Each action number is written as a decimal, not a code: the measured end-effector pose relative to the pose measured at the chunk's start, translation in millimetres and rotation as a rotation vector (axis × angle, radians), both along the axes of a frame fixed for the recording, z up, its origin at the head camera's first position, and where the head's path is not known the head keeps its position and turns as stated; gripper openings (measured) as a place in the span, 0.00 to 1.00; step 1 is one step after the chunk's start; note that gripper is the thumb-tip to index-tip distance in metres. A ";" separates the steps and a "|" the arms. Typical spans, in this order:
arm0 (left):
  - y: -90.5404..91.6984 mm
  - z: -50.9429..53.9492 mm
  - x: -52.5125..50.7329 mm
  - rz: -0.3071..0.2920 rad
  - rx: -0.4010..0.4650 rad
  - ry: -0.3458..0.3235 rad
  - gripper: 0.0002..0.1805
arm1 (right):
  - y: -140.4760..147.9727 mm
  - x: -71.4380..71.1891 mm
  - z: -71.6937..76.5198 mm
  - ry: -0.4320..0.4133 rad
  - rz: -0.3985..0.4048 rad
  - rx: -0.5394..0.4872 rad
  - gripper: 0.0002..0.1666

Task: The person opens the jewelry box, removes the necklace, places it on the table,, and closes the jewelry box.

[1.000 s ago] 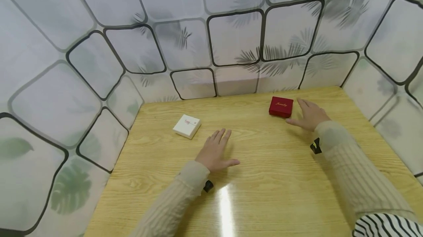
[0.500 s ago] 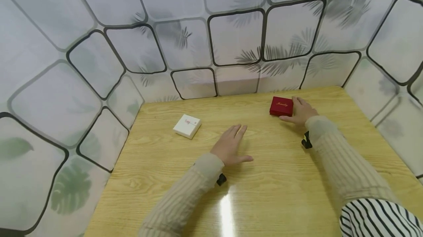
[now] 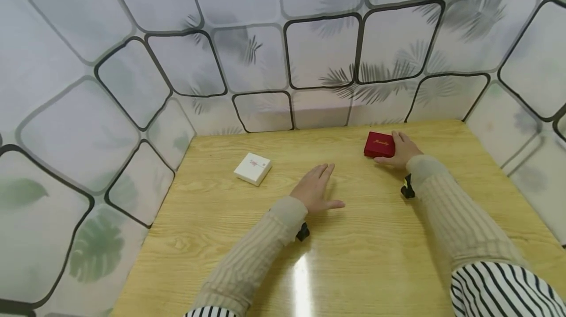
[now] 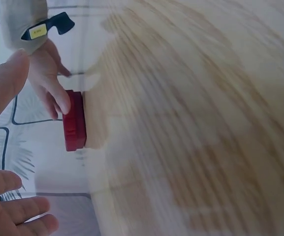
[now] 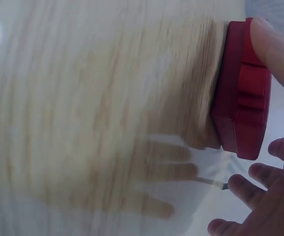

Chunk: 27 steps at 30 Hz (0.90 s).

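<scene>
A red jewelry box (image 3: 379, 145) with gold lettering on its lid sits on the table near its far edge. My right hand (image 3: 403, 152) is at the box's right side, thumb along the near side and fingers by the right edge. In the right wrist view the thumb tip (image 5: 261, 29) overlaps the lid's edge, while the other fingers are spread apart from the box. My left hand (image 3: 313, 190) hovers over the middle of the table, fingers extended, thumb pointing right, holding nothing. Left of it lies a small white box (image 3: 253, 168) with red script on top.
The wooden table (image 3: 212, 218) has a bright light reflection near its front. A patterned curtain (image 3: 323, 51) with dark loops and leaf prints encloses the back and both sides.
My right hand has moved left to the red jewelry box. The left hand has shifted right, away from the white box. Both boxes stay in place while the view shifts slightly.
</scene>
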<state>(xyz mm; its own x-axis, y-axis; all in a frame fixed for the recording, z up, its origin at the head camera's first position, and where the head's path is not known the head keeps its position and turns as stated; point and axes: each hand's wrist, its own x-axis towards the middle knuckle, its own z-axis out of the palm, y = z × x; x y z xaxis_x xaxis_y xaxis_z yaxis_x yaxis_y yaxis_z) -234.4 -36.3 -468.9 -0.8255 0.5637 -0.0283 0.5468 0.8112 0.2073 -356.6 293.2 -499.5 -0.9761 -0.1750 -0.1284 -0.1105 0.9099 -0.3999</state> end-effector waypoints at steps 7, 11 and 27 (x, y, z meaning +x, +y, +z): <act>2.5 6.8 -4.0 0.003 0.028 -0.028 0.60 | -2.5 -4.2 -2.8 -0.004 -0.009 -0.004 0.78; 2.5 7.7 -6.2 0.006 0.031 -0.033 0.61 | -8.5 -1.3 0.4 0.019 -0.013 0.003 0.74; -0.7 4.1 -19.5 0.065 0.007 -0.055 0.59 | -54.6 12.9 -4.9 0.098 0.066 -0.065 0.67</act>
